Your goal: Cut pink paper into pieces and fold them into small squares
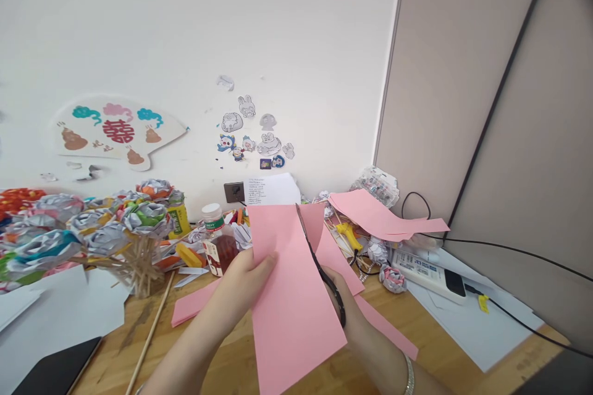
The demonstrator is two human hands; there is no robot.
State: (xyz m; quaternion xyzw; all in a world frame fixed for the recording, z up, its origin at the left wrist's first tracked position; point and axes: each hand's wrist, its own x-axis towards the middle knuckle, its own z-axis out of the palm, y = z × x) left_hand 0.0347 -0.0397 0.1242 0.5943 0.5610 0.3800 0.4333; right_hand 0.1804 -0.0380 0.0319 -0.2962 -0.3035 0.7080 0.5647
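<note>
My left hand (252, 271) grips a large sheet of pink paper (291, 321) by its left edge, thumb on top. In my right hand (345, 302) is a pair of black-handled scissors (328, 276), its blades at the upper part of the sheet. Right of the blades, a strip of the paper curls away from the rest. Below, more pink sheets (386, 324) lie on the table to the right. A small stack of pink paper (197, 302) rests beside my left forearm. The fingers of my right hand are partly hidden behind the sheet.
On the left stand several paper flowers (146, 219) on sticks. A drink bottle (217, 241) stands behind my left hand. A yellow glue gun (348, 236), a power strip (430, 274) with cables, and pink offcuts (384, 216) lie at the right. A dark tablet-like object (60, 367) lies front left.
</note>
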